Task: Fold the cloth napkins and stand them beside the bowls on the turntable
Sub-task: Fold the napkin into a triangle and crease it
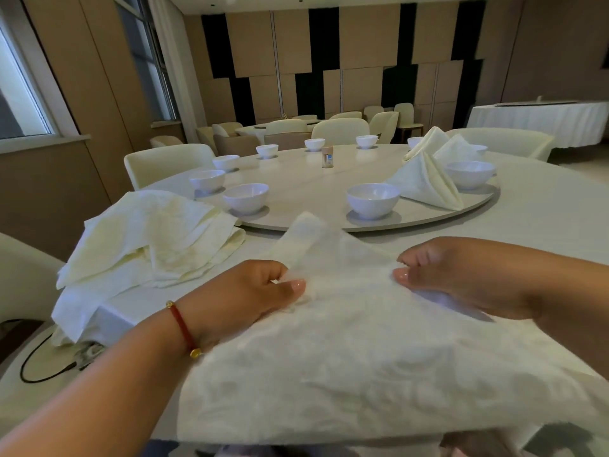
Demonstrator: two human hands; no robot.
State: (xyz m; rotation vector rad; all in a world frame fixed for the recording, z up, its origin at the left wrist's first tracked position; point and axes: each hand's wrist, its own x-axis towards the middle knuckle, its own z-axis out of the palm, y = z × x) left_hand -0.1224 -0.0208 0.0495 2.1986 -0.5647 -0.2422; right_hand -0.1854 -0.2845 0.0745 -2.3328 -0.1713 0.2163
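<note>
A cream cloth napkin (362, 351) lies spread over the near table edge, its far corner lifted and blurred. My left hand (250, 291) pinches the napkin near that raised corner. My right hand (461, 275) grips the cloth's far right edge with curled fingers. Beyond them the round turntable (313, 189) carries several white bowls; the nearest bowl (372, 199) is just past the napkin. Three folded napkins stand at the right of the turntable, the closest folded napkin (425, 183) between two bowls.
A loose pile of unfolded napkins (148, 239) lies on the table at the left. A small brown shaker (328, 156) stands mid-turntable. Cream chairs ring the table; a black cable (43, 361) lies at the lower left edge.
</note>
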